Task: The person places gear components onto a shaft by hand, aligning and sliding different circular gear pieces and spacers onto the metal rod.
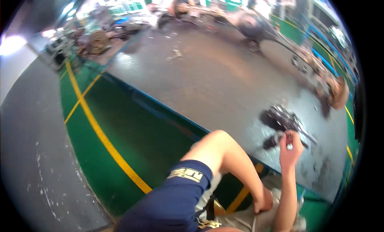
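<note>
My right hand (pixel 291 148) is over the near right part of a grey metal tabletop (pixel 188 84). Its fingers are pinched together around a small dark piece, too blurred to name. Just beyond the fingertips lies a greasy metal mechanical part (pixel 285 116) with a rod-like end pointing right. A dark round piece (pixel 273 140) sits to the left of the hand, close to the fingers. Below the table edge, my left arm bends back at the elbow, and my left hand (pixel 264 200) rests against my pale trousers, its fingers mostly hidden.
A long rusty vehicle axle (pixel 251 26) spans the table's far and right sides. Small bits (pixel 176 54) lie scattered toward the far left. A rusty drum-like part (pixel 97 42) stands beyond the left corner. The green floor (pixel 120 116) carries yellow lines (pixel 100 132).
</note>
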Available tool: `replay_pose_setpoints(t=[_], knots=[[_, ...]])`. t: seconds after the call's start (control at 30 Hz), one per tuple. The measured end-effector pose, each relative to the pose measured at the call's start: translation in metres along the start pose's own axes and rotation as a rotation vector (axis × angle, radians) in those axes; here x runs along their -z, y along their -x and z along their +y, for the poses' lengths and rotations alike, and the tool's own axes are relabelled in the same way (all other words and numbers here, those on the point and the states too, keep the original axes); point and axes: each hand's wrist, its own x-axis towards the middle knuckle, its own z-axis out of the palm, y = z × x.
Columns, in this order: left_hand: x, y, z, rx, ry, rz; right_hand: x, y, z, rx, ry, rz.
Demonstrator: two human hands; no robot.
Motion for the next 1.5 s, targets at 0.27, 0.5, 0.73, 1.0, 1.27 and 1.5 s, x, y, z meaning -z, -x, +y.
replay_pose_setpoints(t=[0.27, 0.5, 0.73, 1.0, 1.27, 1.5], knots=[[0.004, 0.013, 0.016, 0.08, 0.138, 0.015, 0.005, 0.0, -0.014, -0.003, 0.032, 0.007], [0.038, 0.015, 0.046, -0.108, 0.162, 0.101, 0.009, 0.002, -0.001, -0.027, 0.005, 0.089], [0.036, 0.009, 0.058, -0.132, 0.169, 0.12, 0.0, 0.001, 0.019, -0.161, -0.204, 0.182], [0.04, 0.003, 0.06, -0.125, 0.113, 0.061, 0.018, -0.001, 0.035, -0.294, -0.294, 0.171], [0.038, 0.001, 0.054, -0.089, 0.125, 0.051, 0.018, -0.012, 0.048, -0.388, -0.407, 0.172], [0.041, 0.012, 0.049, -0.059, 0.165, 0.053, 0.0, -0.029, 0.042, -0.397, -0.354, 0.206]])
